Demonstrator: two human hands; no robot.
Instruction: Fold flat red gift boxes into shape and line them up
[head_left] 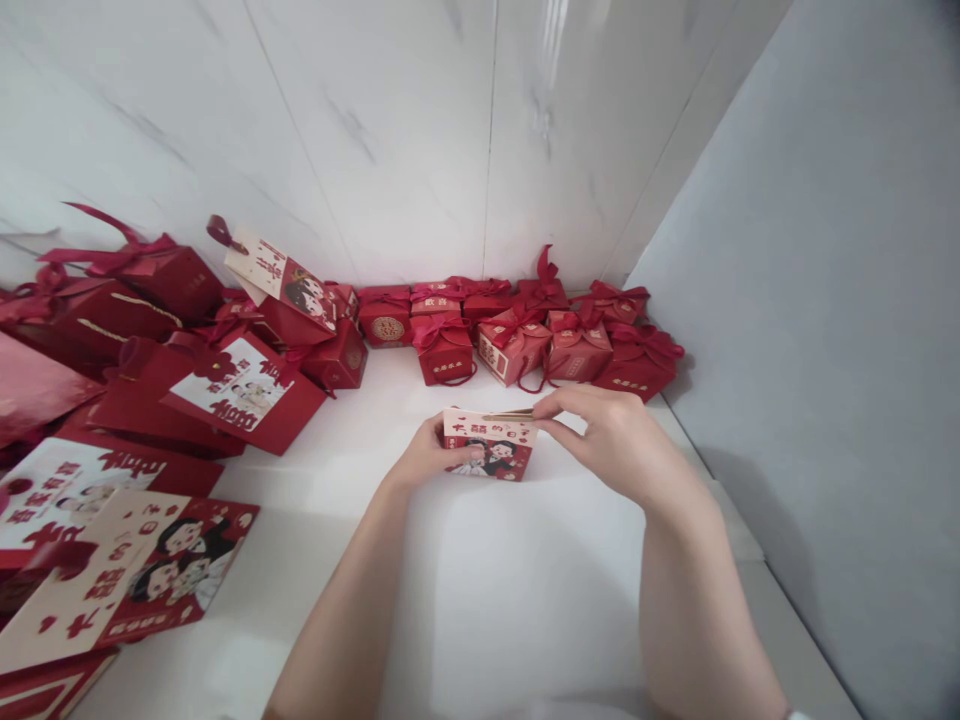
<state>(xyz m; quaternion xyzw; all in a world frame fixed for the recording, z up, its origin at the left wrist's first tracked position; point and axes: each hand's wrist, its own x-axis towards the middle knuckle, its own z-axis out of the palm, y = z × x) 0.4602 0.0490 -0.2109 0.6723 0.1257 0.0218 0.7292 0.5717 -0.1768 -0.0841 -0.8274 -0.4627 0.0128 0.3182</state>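
Your left hand (429, 453) grips the printed box (501, 458), on or just over the white table (525, 580); your right hand (600, 432) pinches its top edge. Its lettered face points toward you, longer visible edge running left-to-right.

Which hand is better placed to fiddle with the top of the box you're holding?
Probably the right hand: it is at the top right corner of the red and cream box. The left hand looks busier holding the box's left side, with its thumb across the front.
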